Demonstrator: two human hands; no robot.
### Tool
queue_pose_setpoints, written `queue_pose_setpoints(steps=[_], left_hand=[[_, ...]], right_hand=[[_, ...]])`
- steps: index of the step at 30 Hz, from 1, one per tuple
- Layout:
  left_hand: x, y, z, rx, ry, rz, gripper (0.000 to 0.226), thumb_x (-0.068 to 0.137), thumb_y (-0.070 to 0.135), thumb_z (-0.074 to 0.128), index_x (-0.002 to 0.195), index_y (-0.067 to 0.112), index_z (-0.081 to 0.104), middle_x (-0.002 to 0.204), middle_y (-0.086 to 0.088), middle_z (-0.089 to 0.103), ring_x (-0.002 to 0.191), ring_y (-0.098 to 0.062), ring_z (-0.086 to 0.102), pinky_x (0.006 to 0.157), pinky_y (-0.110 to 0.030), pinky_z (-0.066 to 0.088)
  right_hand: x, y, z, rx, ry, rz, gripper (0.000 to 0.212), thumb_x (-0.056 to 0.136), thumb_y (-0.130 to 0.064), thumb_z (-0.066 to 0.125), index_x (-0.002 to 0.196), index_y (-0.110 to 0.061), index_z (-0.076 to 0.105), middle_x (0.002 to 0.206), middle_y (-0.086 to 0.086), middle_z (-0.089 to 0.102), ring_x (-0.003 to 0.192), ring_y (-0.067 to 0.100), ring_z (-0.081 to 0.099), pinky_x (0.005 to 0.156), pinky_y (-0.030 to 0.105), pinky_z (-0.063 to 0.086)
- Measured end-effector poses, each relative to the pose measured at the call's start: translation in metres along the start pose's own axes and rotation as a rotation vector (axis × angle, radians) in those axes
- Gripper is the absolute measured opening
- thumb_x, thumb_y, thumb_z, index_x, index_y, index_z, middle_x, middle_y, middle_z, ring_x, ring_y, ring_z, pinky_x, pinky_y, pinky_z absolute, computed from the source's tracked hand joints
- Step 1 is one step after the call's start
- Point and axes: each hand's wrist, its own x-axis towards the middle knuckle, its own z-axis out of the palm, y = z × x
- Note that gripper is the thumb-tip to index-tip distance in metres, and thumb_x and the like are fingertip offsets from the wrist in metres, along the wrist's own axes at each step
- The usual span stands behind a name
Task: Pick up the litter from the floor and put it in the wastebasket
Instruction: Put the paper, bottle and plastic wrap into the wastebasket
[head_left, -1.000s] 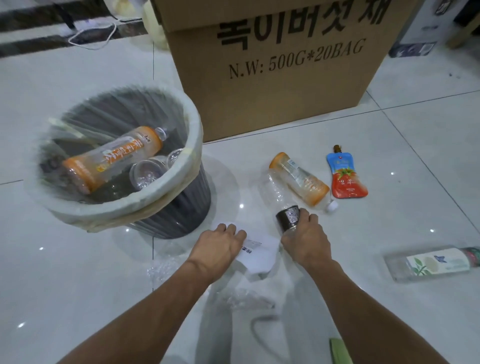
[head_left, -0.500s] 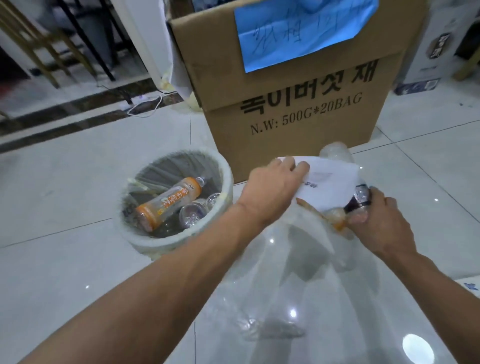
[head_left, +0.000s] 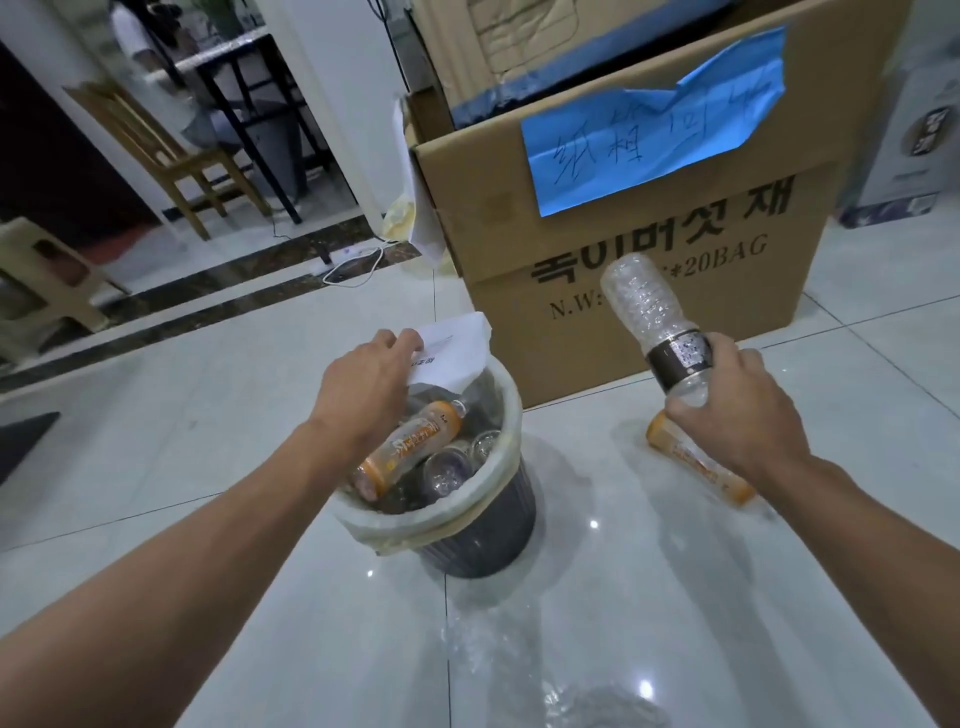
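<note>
My left hand holds a white paper scrap right above the dark wastebasket, which has a clear liner. Inside the basket lie an orange-labelled bottle and clear bottles. My right hand grips a clear plastic bottle with a dark label band, held up to the right of the basket, base pointing up. A second orange-labelled bottle lies on the floor under my right hand.
A big cardboard box with a blue note stands just behind the basket. Clear plastic film lies on the white tiles in front. A chair, a table and a power cable are at the back left.
Both hands rose from the floor with the paper and the clear bottle. The left hand swung left over the basket; the right hand moved apart to the right.
</note>
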Motion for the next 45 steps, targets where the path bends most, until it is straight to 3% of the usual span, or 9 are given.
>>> queue_pose_setpoints(steps=[7, 11, 15, 20, 24, 28, 33, 39, 45], left_hand=[[-0.012, -0.015, 0.015, 0.099, -0.125, -0.099, 0.049, 0.082, 0.015, 0.066, 0.125, 0.019, 0.042, 0.110, -0.007, 0.054, 0.084, -0.027, 0.060, 0.058, -0.035, 0.044], [-0.023, -0.011, 0.031, 0.140, -0.206, -0.124, 0.060, 0.080, 0.026, 0.070, 0.128, 0.014, 0.037, 0.116, -0.011, 0.046, 0.098, -0.029, 0.054, 0.061, -0.035, 0.040], [-0.037, -0.003, 0.055, 0.168, -0.365, 0.003, 0.049, 0.090, 0.033, 0.056, 0.133, 0.016, 0.038, 0.125, -0.011, 0.044, 0.114, -0.030, 0.047, 0.082, -0.040, 0.044], [-0.040, -0.014, 0.053, 0.018, -0.630, 0.086, 0.063, 0.083, 0.055, 0.043, 0.140, 0.029, 0.039, 0.135, -0.008, 0.048, 0.125, -0.028, 0.044, 0.101, -0.042, 0.035], [-0.038, -0.028, 0.030, -0.347, -0.371, -0.026, 0.047, 0.079, 0.040, 0.034, 0.118, 0.023, 0.054, 0.116, -0.007, 0.061, 0.109, -0.027, 0.053, 0.092, -0.041, 0.042], [-0.040, -0.039, 0.025, -0.367, -0.089, -0.200, 0.026, 0.084, 0.021, 0.041, 0.106, 0.019, 0.054, 0.108, -0.002, 0.063, 0.098, -0.023, 0.053, 0.088, -0.042, 0.045], [-0.042, -0.040, 0.030, -0.368, -0.035, -0.220, 0.026, 0.085, 0.021, 0.041, 0.107, 0.021, 0.055, 0.107, 0.002, 0.063, 0.097, -0.020, 0.053, 0.089, -0.041, 0.045], [-0.040, -0.006, 0.035, -0.424, -0.017, -0.166, 0.024, 0.087, 0.028, 0.048, 0.109, 0.025, 0.055, 0.110, 0.006, 0.062, 0.098, -0.017, 0.057, 0.081, -0.037, 0.049], [-0.034, 0.052, 0.038, -0.390, 0.059, -0.099, 0.021, 0.090, 0.032, 0.050, 0.106, 0.020, 0.056, 0.104, 0.001, 0.060, 0.090, -0.018, 0.057, 0.067, -0.035, 0.047]], right_hand=[[-0.004, -0.080, 0.027, 0.047, -0.029, -0.192, 0.067, 0.077, -0.031, 0.067, 0.134, -0.020, 0.035, 0.116, 0.012, 0.050, 0.098, 0.032, 0.054, 0.074, 0.037, 0.044], [-0.010, -0.128, 0.037, 0.033, -0.073, -0.307, 0.067, 0.079, -0.035, 0.066, 0.136, -0.021, 0.032, 0.118, 0.009, 0.049, 0.101, 0.030, 0.055, 0.081, 0.040, 0.049], [-0.017, -0.149, 0.046, 0.013, -0.106, -0.341, 0.060, 0.083, -0.033, 0.060, 0.135, -0.022, 0.033, 0.116, 0.008, 0.048, 0.099, 0.029, 0.054, 0.076, 0.036, 0.044], [-0.023, -0.149, 0.052, -0.033, -0.150, -0.335, 0.061, 0.081, -0.036, 0.062, 0.134, -0.021, 0.035, 0.117, 0.007, 0.047, 0.098, 0.028, 0.054, 0.077, 0.037, 0.045], [-0.031, -0.159, 0.061, -0.024, -0.159, -0.365, 0.058, 0.082, -0.039, 0.060, 0.131, -0.021, 0.035, 0.115, 0.007, 0.049, 0.098, 0.030, 0.056, 0.077, 0.038, 0.046], [-0.040, -0.175, 0.085, -0.137, -0.147, -0.459, 0.045, 0.086, -0.035, 0.054, 0.125, -0.020, 0.037, 0.113, 0.007, 0.059, 0.099, 0.029, 0.061, 0.077, 0.038, 0.042], [-0.045, -0.175, 0.117, -0.371, -0.223, -0.418, 0.040, 0.094, -0.035, 0.046, 0.131, -0.020, 0.041, 0.126, 0.007, 0.056, 0.119, 0.026, 0.047, 0.096, 0.042, 0.030], [-0.046, -0.171, 0.116, -0.373, -0.157, -0.394, 0.052, 0.095, -0.045, 0.042, 0.141, -0.022, 0.033, 0.130, 0.009, 0.049, 0.118, 0.026, 0.042, 0.093, 0.042, 0.029], [-0.047, -0.122, 0.076, -0.173, 0.077, -0.344, 0.031, 0.094, -0.041, 0.047, 0.115, -0.018, 0.050, 0.111, 0.008, 0.055, 0.100, 0.026, 0.051, 0.084, 0.039, 0.041]])
